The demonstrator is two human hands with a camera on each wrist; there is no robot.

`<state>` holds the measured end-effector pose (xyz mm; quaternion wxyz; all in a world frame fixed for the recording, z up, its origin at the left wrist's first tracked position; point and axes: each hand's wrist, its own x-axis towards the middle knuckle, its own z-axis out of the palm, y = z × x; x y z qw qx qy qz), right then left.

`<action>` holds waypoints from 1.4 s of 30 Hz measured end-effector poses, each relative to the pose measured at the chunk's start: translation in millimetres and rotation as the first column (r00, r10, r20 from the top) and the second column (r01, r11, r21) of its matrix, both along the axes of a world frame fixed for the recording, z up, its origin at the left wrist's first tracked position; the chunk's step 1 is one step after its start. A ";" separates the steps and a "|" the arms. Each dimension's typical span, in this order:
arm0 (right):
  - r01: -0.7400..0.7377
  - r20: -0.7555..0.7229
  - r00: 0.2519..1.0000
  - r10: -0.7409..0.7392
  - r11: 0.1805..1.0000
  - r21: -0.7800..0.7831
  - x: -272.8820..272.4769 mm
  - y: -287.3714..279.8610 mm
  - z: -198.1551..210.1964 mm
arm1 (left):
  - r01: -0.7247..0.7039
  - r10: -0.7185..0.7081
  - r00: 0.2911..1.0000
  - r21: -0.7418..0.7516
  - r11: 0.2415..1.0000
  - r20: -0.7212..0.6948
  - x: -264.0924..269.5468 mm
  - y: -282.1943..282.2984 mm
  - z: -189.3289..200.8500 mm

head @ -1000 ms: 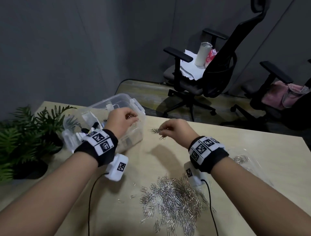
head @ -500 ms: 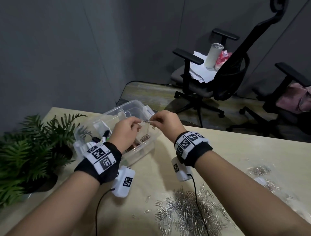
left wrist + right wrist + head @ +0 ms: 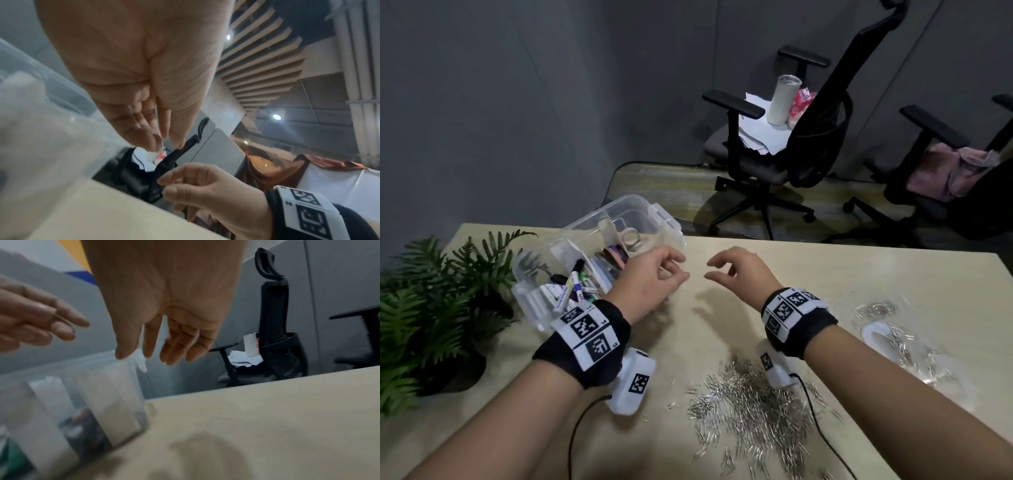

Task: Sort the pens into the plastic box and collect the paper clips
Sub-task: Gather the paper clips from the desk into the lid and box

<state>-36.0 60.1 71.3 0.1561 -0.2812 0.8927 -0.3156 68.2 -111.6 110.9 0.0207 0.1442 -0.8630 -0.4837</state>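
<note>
A clear plastic box (image 3: 640,204) stands at the table's back left with several pens (image 3: 575,284) inside. A big heap of silver paper clips (image 3: 753,407) lies near the front between my forearms. My left hand (image 3: 683,269) hovers at the box's right side. Its thumb and fingers pinch what looks like a thin wire paper clip (image 3: 68,324). My right hand (image 3: 710,270) floats just to the right of it, apart from the box. Its fingers are loosely curled and hold nothing, as the right wrist view shows of this right hand (image 3: 144,356).
A potted fern (image 3: 431,301) sits at the table's left edge. Clear plastic wrapping (image 3: 887,332) with more clips lies at the right. Black wrist cables (image 3: 822,431) trail across the clip heap. Office chairs (image 3: 791,144) stand beyond the far edge.
Half a second ago both hands met over the box, pinching clips. They have since drawn back and apart, and the right hand has come away empty.
</note>
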 end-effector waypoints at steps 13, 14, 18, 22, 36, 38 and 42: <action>-0.097 0.277 0.959 -0.065 0.841 0.533 60.4 159.1 -81.2 | 0.335 -0.222 0.851 -0.167 0.927 0.476 47.0 134.6 -125.7; -0.110 0.290 0.955 -0.055 0.847 0.520 62.2 161.4 -87.1 | 0.351 -0.207 0.846 -0.221 0.910 0.491 47.0 139.8 -132.7; -0.111 0.290 0.957 -0.008 0.914 0.391 67.6 158.7 -102.6 | 0.340 -0.181 0.853 -0.258 0.904 0.490 40.0 146.2 -146.3; -0.133 0.301 0.953 0.030 0.935 0.328 62.5 154.5 -104.4 | 0.309 -0.180 0.854 -0.197 0.930 0.488 31.7 142.5 -145.7; -0.113 0.341 0.940 0.019 0.959 0.259 49.5 145.0 -99.5 | 0.112 -0.063 0.901 -0.091 0.990 0.430 25.2 126.1 -131.2; -0.117 0.339 0.941 0.025 0.960 0.255 48.8 141.9 -93.1 | 0.087 -0.052 0.910 -0.067 0.994 0.411 27.6 123.4 -126.2; -0.139 0.294 0.953 0.065 0.961 0.237 46.3 133.3 -74.1 | 0.063 -0.044 0.938 -0.046 0.997 0.344 28.9 117.4 -110.1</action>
